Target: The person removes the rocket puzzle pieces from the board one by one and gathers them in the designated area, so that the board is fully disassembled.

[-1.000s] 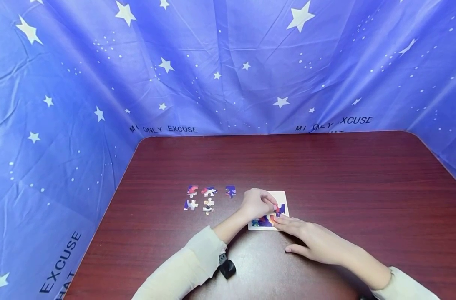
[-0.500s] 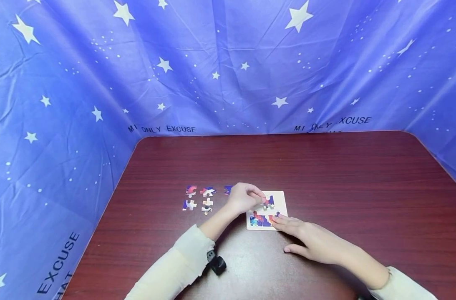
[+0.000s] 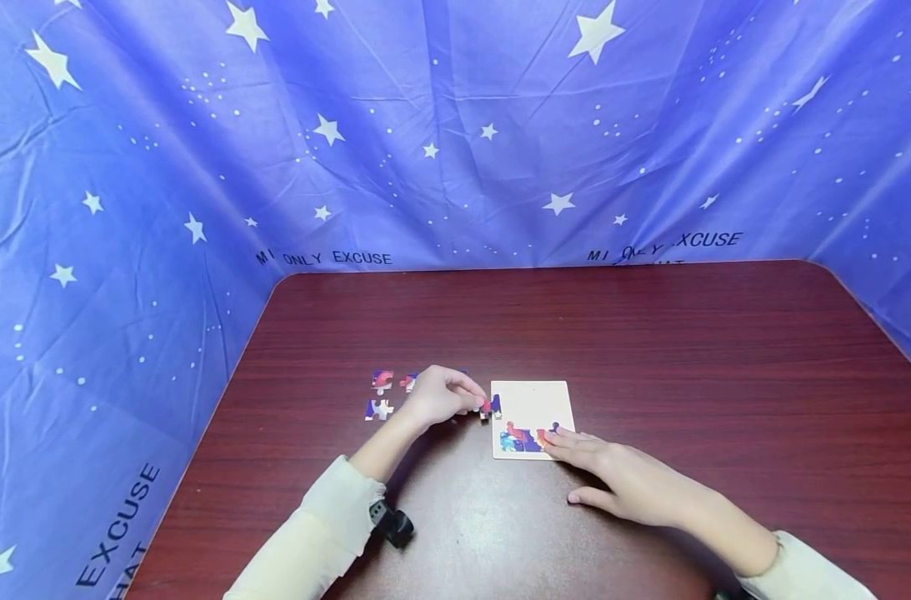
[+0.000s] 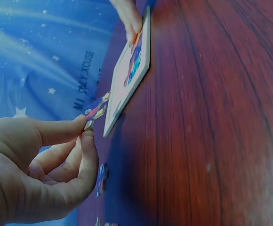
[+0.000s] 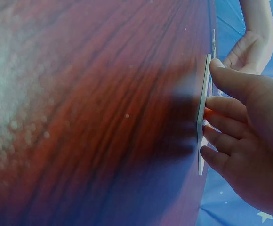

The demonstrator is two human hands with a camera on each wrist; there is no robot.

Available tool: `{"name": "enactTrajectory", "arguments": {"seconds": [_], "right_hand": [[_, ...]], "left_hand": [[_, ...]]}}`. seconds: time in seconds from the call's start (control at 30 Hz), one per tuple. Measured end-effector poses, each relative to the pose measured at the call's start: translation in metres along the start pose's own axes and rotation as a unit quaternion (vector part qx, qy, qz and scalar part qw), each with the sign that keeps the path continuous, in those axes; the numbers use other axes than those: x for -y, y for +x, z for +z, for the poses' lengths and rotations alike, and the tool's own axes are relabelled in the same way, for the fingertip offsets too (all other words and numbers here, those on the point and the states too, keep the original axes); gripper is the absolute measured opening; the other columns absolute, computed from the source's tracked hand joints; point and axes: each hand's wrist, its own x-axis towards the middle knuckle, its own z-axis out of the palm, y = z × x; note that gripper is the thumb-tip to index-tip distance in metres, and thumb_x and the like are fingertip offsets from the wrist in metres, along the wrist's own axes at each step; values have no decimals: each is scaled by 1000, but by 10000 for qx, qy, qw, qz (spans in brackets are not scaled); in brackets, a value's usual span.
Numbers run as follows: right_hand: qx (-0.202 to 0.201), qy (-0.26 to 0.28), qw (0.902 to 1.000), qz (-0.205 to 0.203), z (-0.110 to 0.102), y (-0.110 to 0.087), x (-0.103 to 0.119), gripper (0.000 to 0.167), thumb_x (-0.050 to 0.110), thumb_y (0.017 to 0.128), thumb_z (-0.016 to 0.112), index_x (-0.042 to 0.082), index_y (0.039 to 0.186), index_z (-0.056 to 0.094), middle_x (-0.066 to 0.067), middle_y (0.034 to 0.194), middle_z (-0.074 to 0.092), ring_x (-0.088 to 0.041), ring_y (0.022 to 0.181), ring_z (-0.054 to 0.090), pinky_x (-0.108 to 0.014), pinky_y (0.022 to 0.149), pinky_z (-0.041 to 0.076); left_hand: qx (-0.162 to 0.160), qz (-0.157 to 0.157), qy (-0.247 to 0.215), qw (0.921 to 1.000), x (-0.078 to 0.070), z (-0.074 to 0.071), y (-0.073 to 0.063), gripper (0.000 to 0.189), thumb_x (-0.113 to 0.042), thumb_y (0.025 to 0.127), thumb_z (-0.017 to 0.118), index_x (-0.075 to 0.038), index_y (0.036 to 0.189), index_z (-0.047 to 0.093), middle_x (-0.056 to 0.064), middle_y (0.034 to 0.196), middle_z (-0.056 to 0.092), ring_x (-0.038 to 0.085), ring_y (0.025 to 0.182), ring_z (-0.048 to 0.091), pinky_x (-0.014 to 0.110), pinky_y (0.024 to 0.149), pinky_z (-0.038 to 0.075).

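Note:
Between thumb and fingertips my left hand (image 3: pixel 438 397) pinches a jigsaw piece (image 4: pixel 97 112) with red, purple and pale parts. In the head view the piece is held by the left edge of a pale puzzle board (image 3: pixel 533 398). Several joined pieces (image 3: pixel 521 440) with blue, red and purple print lie along the board's near side. My right hand (image 3: pixel 623 482) rests its outstretched fingertips on the board's near right part, covering some of those pieces. The right wrist view shows these fingers (image 5: pixel 228 109) lying on the board.
Left of the board lie loose jigsaw pieces, among them a red-and-purple one (image 3: pixel 382 381) and a white-and-purple one (image 3: pixel 379 409). Others are partly hidden by my left hand. A starry blue cloth (image 3: pixel 455 150) hangs behind the dark wooden table (image 3: pixel 650 350).
My left hand has lifted the pinched jigsaw piece from the board's right side and carried it left to the board's left edge. My right hand has stayed in place.

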Motion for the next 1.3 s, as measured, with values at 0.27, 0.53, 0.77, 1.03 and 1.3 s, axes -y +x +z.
{"name": "enactTrajectory", "arguments": {"seconds": [0.27,0.53,0.77,1.03,1.3], "right_hand": [[-5,11,10000,0,0,2,-1,60,31,87,69,12,140,49,-2,145,52,-26,130,53,-41,98,50],[-29,5,10000,30,1,0,-1,59,31,87,69,12,139,51,-2,145,52,-26,130,53,-41,97,50],[-62,27,10000,17,1,-1,0,60,31,87,69,13,140,50,-2,145,52,-26,130,53,-38,99,49],[-4,-4,10000,32,0,0,0,58,31,87,69,12,139,51,-2,145,52,-26,130,52,-41,99,49],[47,22,10000,52,-2,1,1,58,31,87,69,11,139,51,-3,145,52,-26,130,52,-42,99,49]], "left_hand": [[-255,179,1127,9931,7,-15,-7,4,-10,81,73,-10,77,75,1,68,72,3,55,53,18,53,43],[-869,378,1673,9813,11,-18,-9,6,-4,77,72,-9,75,74,4,69,73,4,59,58,22,65,49],[-949,560,1707,9792,11,-17,-8,6,-2,76,72,-8,74,74,5,67,72,3,57,57,20,60,47],[-890,595,1797,9779,13,-18,-6,8,-3,77,72,-10,73,74,3,67,72,3,58,56,20,61,47],[-872,623,1805,9777,12,-20,-6,7,-4,78,73,-8,73,74,3,68,73,5,60,58,22,63,49]]}}
